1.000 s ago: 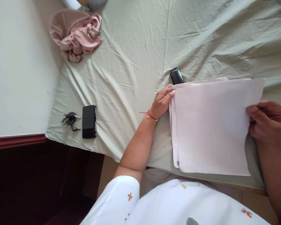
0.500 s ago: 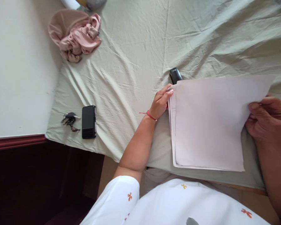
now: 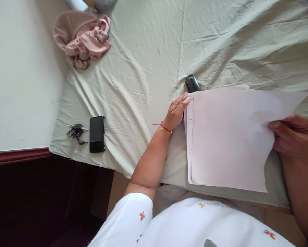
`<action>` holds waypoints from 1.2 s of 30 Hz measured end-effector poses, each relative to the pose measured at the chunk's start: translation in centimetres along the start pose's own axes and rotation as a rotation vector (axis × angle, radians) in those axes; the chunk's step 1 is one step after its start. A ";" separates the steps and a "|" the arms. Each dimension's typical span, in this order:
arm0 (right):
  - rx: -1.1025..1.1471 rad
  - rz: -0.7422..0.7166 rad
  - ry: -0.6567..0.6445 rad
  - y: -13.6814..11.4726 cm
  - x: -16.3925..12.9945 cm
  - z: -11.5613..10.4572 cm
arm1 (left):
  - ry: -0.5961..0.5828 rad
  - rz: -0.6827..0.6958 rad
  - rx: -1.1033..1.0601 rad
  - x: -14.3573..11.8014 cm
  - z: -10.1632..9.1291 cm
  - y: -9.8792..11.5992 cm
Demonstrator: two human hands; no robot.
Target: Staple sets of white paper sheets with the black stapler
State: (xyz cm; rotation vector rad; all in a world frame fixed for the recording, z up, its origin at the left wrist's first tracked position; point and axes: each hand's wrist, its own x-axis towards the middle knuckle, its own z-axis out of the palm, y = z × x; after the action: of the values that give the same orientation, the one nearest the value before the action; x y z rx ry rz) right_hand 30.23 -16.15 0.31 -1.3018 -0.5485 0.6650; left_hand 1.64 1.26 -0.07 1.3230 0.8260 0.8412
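A stack of white paper sheets (image 3: 228, 137) lies on the pale green bedsheet (image 3: 143, 61) in front of me. My left hand (image 3: 176, 111), with a red thread at the wrist, rests against the stack's left edge near its top corner. My right hand (image 3: 294, 135) pinches the right edge of the top sheet, which is lifted and slightly tilted. A black stapler (image 3: 192, 83) lies just beyond the stack's far left corner, partly hidden by the paper.
A black phone (image 3: 97, 133) and a bunch of keys (image 3: 76, 132) lie near the bed's left front corner. A crumpled pink cloth (image 3: 82, 37) sits at the far left. A white wall (image 3: 20, 75) and dark floor (image 3: 27, 202) border the bed on the left.
My right hand has shifted the top sheet's right edge, first up and right, then slightly down. The left hand has stayed at the stack's left edge.
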 end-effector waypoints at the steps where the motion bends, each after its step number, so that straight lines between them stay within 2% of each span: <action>1: 0.009 0.018 -0.020 -0.1 -0.1 -0.2 | -0.017 0.008 -0.011 0.0 0.0 0.0; 3: 0.022 0.078 -0.057 -0.3 -0.2 -0.4 | -0.049 0.030 -0.031 -0.1 -0.1 -0.1; 7: -0.021 0.213 -0.134 -1.3 -0.2 0.2 | -0.022 0.035 -0.030 -0.1 0.0 -0.1; 12: -0.094 0.234 -0.185 -1.9 -0.3 1.5 | -0.007 0.005 -0.014 0.0 0.0 -0.1; 22: -0.153 0.162 -0.173 -0.8 -0.4 0.7 | -0.084 0.021 0.070 -0.4 0.3 1.1; 25: -0.211 0.066 -0.189 -0.4 -0.6 0.5 | -0.087 0.025 0.060 -0.4 0.5 1.2; 29: -0.426 -0.155 -0.069 0.2 -0.6 0.6 | -0.075 -0.013 -0.011 -0.7 0.6 1.2; 31: -0.467 -0.214 -0.052 0.4 -0.3 0.6 | -0.068 -0.030 -0.047 -0.8 0.6 1.1; 34: -0.426 -0.196 -0.085 0.4 -0.2 0.6 | -0.059 -0.036 -0.100 -1.0 0.8 1.0; 36: -0.432 -0.132 -0.116 0.1 -0.5 0.6 | -0.047 -0.039 -0.113 -1.0 0.9 0.8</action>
State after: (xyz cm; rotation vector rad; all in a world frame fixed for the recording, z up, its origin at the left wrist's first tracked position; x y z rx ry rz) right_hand 29.47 -16.04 0.33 -1.6182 -0.9006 0.5305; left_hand 1.90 0.04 0.87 1.2194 0.7548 0.8118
